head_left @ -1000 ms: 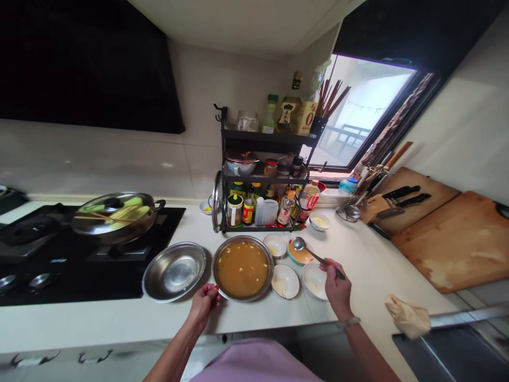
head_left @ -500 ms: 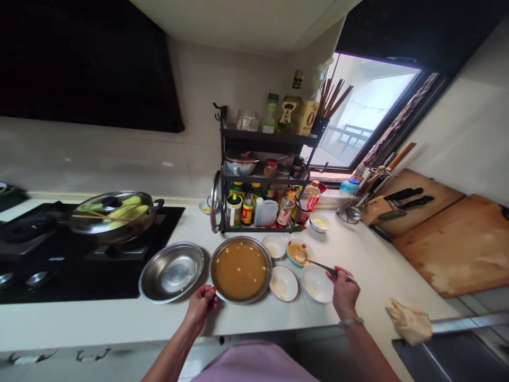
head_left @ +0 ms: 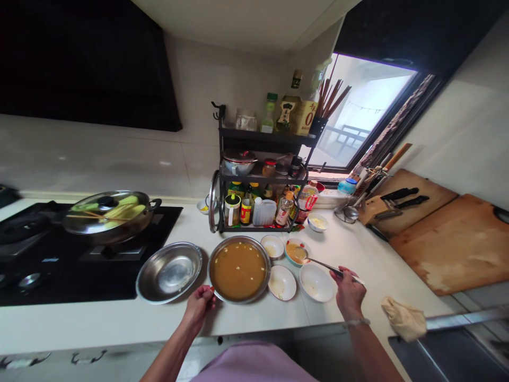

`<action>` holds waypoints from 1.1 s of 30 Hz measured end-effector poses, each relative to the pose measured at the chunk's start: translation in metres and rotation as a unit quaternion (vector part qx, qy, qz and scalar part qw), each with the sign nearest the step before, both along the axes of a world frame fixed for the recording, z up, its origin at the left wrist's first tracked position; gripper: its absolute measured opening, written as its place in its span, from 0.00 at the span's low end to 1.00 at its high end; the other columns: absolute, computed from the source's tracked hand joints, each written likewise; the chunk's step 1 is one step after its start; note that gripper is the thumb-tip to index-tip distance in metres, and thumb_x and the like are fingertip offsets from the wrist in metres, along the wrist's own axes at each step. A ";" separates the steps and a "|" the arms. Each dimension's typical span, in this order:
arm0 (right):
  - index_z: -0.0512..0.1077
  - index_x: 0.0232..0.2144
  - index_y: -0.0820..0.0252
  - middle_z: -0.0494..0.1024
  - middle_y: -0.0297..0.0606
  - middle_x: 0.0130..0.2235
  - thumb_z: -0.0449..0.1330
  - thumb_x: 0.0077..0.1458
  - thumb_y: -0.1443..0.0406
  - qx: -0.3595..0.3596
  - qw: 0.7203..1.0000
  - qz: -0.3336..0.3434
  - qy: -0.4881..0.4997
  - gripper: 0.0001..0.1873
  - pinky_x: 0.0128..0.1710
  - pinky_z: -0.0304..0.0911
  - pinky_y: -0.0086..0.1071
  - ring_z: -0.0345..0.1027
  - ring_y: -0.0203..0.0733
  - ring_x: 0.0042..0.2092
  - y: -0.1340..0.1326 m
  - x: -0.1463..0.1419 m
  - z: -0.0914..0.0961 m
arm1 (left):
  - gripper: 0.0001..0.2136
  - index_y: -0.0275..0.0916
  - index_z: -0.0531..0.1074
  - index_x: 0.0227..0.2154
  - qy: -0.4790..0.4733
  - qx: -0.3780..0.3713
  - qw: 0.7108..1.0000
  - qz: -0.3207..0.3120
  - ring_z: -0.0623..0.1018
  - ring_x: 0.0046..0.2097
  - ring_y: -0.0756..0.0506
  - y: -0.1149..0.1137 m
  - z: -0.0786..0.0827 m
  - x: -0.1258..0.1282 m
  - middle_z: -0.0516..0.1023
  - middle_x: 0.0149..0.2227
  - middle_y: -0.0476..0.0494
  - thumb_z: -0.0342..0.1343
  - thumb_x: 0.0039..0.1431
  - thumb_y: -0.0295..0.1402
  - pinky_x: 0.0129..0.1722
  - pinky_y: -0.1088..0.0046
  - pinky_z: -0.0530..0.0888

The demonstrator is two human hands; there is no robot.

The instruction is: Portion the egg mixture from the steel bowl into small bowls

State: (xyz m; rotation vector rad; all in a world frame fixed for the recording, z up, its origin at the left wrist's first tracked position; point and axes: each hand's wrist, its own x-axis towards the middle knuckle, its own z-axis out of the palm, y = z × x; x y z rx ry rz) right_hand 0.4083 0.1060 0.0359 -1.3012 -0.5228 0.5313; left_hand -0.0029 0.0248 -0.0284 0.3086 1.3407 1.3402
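At the counter's (head_left: pixel 119 318) front edge, the left hand (head_left: pixel 201 305) is pinching the near rim of the big metal bowl (head_left: pixel 209 271), fingers closed on it, apparently steadying it so the brown liquid inside is not slopping. The right hand (head_left: pixel 348 292) is closed around the far end of a spoon (head_left: pixel 318 262), holding it low and nearly flat. That long grip seems to be letting the spoon reach over the white bowl (head_left: pixel 302 281) so that its tip is resting in the small dish (head_left: pixel 287 257) of orange-brown sauce just behind.

A small plate (head_left: pixel 282 283) is sitting between the big metal bowl and the white bowl, and a little cup-like bowl (head_left: pixel 272 246) is standing beside the small dish. Left of the big metal bowl, an empty steel bowl (head_left: pixel 169 271) is lying half on the stove's (head_left: pixel 79 265) edge. A crumpled cloth (head_left: pixel 403 318) is lying at the counter's right front corner.

Further back, a lidded pan (head_left: pixel 109 215) is sitting on the stove with green vegetables showing under the glass. A black rack (head_left: pixel 260 175) of bottles and jars is standing against the back wall. Wooden cutting boards (head_left: pixel 453 244) and knives (head_left: pixel 401 199) are lining the right edge, under a bright window (head_left: pixel 366 111).
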 end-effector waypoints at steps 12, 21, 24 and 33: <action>0.69 0.24 0.63 0.75 0.34 0.29 0.66 0.38 0.60 0.008 0.996 0.046 0.073 0.13 0.32 0.73 0.33 0.72 0.36 0.26 -0.010 -0.026 0.022 | 0.15 0.37 0.66 0.21 0.004 0.005 1.000 -0.013 0.68 0.19 0.53 -0.001 0.001 0.000 0.68 0.16 0.53 0.66 0.32 0.35 0.20 0.78 0.65; 0.73 0.31 0.63 0.78 0.38 0.31 0.62 0.47 0.53 -0.005 0.982 0.190 -0.013 0.18 0.35 0.72 0.37 0.74 0.41 0.29 -0.026 -0.079 0.035 | 0.15 0.37 0.66 0.21 0.007 0.019 1.000 -0.013 0.68 0.19 0.53 0.000 -0.009 -0.001 0.68 0.16 0.52 0.66 0.33 0.36 0.20 0.78 0.65; 0.75 0.33 0.61 0.79 0.39 0.32 0.60 0.50 0.53 -0.007 0.966 0.234 -0.113 0.16 0.36 0.72 0.38 0.75 0.43 0.31 -0.036 -0.093 0.038 | 0.15 0.37 0.66 0.21 0.009 0.018 1.000 -0.015 0.68 0.19 0.53 0.000 -0.010 -0.001 0.69 0.16 0.52 0.66 0.33 0.36 0.19 0.78 0.64; 0.77 0.39 0.54 0.79 0.42 0.42 0.57 0.55 0.63 0.139 0.845 0.356 -0.375 0.11 0.46 0.68 0.41 0.72 0.47 0.46 -0.058 -0.097 0.046 | 0.15 0.37 0.66 0.21 0.002 0.024 1.000 -0.014 0.68 0.20 0.53 0.000 -0.011 -0.002 0.69 0.16 0.52 0.67 0.32 0.35 0.20 0.79 0.64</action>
